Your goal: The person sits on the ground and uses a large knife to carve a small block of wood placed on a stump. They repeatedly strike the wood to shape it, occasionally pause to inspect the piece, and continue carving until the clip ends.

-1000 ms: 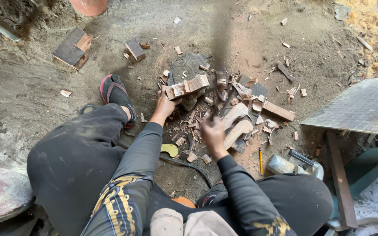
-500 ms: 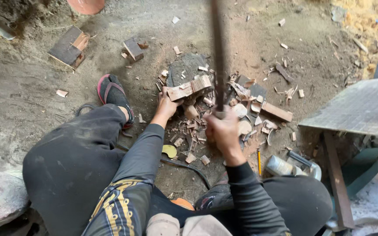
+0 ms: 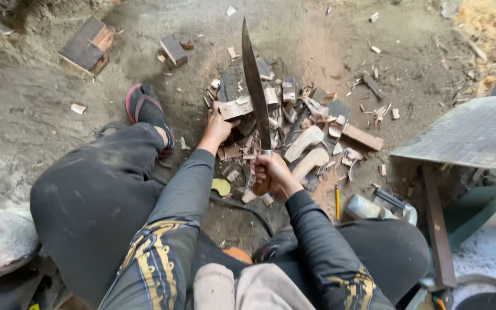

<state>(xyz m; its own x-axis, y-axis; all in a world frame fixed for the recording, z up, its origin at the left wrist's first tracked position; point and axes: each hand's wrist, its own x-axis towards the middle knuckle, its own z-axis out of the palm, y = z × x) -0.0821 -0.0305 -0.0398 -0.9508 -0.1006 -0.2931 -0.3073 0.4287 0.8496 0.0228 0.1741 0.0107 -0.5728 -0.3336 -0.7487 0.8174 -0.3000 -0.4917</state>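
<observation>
My right hand (image 3: 271, 172) has its fingers clamped round the wooden handle of a long knife (image 3: 255, 86), whose blade points away from me over a heap of wood scraps (image 3: 311, 123) on the dirt floor (image 3: 41, 74). My left hand (image 3: 218, 129) rests on a pale block of wood (image 3: 235, 109), fingers closed on its near edge. The block lies just left of the blade, touching or nearly so. My sandal (image 3: 144, 109) sits near my left hand.

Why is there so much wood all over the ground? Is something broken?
Wood chips and offcuts lie scattered on the dirt around the wood piece under the left hand. The right hand holds a long blade raised above it.
</observation>
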